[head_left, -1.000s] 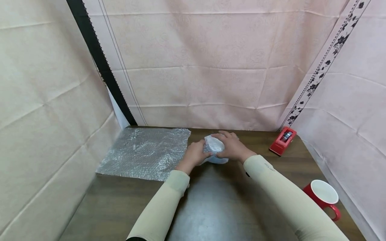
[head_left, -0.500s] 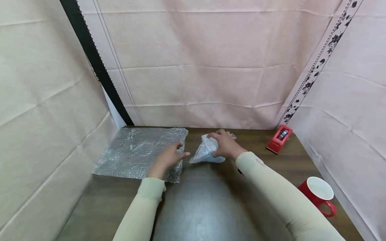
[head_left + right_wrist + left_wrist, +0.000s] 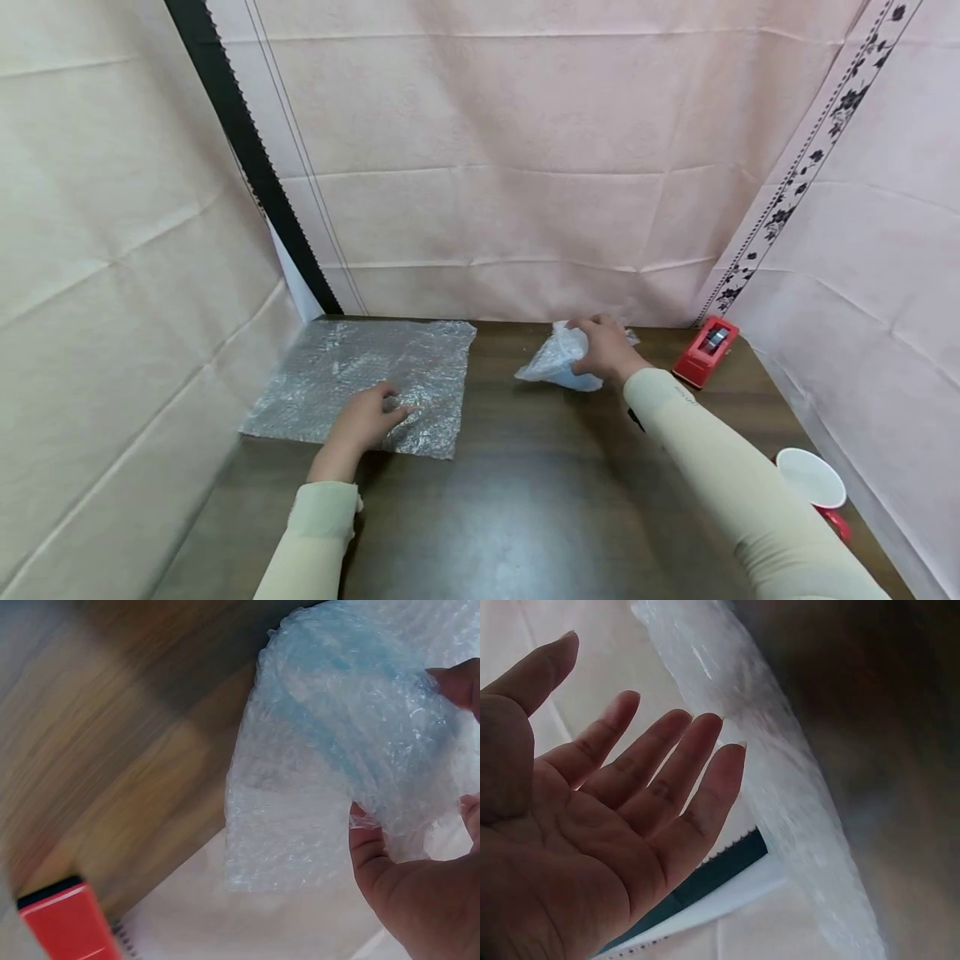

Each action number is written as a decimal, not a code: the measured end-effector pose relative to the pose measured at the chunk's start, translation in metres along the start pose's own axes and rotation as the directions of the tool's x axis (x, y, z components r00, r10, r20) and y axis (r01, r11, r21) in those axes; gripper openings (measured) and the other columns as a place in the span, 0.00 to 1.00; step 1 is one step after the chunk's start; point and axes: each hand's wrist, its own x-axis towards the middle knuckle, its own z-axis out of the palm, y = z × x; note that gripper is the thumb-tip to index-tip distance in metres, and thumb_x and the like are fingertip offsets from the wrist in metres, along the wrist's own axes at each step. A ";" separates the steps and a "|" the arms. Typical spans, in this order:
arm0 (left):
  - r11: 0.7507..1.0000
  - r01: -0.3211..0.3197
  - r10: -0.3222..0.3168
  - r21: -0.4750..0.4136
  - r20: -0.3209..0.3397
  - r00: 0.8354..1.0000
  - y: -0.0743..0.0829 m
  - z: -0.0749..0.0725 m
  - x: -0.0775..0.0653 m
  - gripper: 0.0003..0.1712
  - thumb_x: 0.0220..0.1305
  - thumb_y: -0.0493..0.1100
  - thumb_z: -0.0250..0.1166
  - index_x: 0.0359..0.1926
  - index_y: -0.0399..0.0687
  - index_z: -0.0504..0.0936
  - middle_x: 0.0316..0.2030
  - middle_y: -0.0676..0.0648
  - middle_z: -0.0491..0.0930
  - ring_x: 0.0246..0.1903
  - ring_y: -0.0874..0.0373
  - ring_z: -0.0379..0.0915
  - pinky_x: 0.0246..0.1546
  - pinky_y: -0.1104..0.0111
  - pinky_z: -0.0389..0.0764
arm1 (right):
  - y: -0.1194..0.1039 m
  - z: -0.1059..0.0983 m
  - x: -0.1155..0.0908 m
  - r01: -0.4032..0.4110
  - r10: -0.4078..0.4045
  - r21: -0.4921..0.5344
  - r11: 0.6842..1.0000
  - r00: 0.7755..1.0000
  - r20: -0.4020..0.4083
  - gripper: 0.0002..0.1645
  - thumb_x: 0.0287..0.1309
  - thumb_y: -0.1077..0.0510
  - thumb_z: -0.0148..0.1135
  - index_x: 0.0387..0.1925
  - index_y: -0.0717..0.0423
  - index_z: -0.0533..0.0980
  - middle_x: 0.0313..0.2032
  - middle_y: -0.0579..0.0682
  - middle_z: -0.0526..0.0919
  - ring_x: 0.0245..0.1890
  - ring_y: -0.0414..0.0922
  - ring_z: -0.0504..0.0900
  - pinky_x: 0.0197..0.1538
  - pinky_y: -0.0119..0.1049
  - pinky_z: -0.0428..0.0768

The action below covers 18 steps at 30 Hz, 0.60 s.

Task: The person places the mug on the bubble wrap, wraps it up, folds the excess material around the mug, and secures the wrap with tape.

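Note:
My right hand [image 3: 609,350] grips a bundle of bubble wrap [image 3: 553,358] near the back of the table. In the right wrist view something light blue shows through the wrap [image 3: 337,705], its kind hidden, with thumb and fingers curled round it. My left hand [image 3: 363,423] hovers over the front part of a flat sheet of bubble wrap [image 3: 322,375] at the left. Its fingers are spread and relaxed in the left wrist view, and the palm [image 3: 577,847] holds nothing.
A red tape dispenser [image 3: 706,353] stands at the back right, close to my right hand. The red mug [image 3: 812,479], white inside, is partly behind my right sleeve [image 3: 720,467] near the right edge. Cloth [image 3: 480,208] hangs round the brown table [image 3: 510,517].
My left hand has let go of the wrapped bundle and moved left, over the flat sheet. The right hand has carried the bundle to the right, nearer the tape dispenser.

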 end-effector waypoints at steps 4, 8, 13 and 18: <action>1.000 0.006 -0.006 0.007 -0.020 1.000 -0.009 -0.006 -0.006 0.31 0.84 0.53 0.68 0.75 0.38 0.81 0.71 0.29 0.83 0.69 0.29 0.81 0.69 0.34 0.83 | 0.047 0.002 0.025 0.008 -0.010 -0.025 1.000 0.998 -0.062 0.48 0.53 0.53 0.84 0.76 0.50 0.77 0.79 0.76 0.66 0.79 0.80 0.63 0.73 0.76 0.74; 1.000 0.024 -0.024 0.016 -0.038 0.999 -0.013 -0.015 -0.011 0.30 0.83 0.52 0.68 0.75 0.38 0.81 0.72 0.30 0.83 0.69 0.29 0.82 0.69 0.34 0.83 | 0.061 -0.010 0.028 0.041 -0.043 -0.030 0.999 0.996 -0.076 0.47 0.52 0.51 0.85 0.74 0.51 0.79 0.78 0.74 0.70 0.79 0.79 0.65 0.77 0.73 0.73; 0.999 0.043 -0.043 0.021 -0.042 0.998 -0.018 -0.019 -0.013 0.30 0.82 0.52 0.70 0.74 0.38 0.81 0.72 0.29 0.83 0.69 0.28 0.81 0.69 0.34 0.82 | 0.054 -0.033 0.018 -0.013 0.010 -0.041 0.999 0.998 -0.062 0.48 0.53 0.53 0.85 0.75 0.58 0.77 0.79 0.78 0.67 0.77 0.83 0.62 0.76 0.78 0.68; 0.999 0.027 -0.025 0.038 -0.055 0.998 -0.021 -0.019 -0.015 0.28 0.81 0.50 0.71 0.71 0.36 0.83 0.70 0.29 0.84 0.68 0.30 0.82 0.69 0.35 0.83 | 0.086 -0.033 0.027 -0.011 0.001 -0.075 0.997 0.992 -0.129 0.47 0.50 0.51 0.84 0.72 0.58 0.78 0.74 0.77 0.72 0.70 0.81 0.66 0.69 0.71 0.69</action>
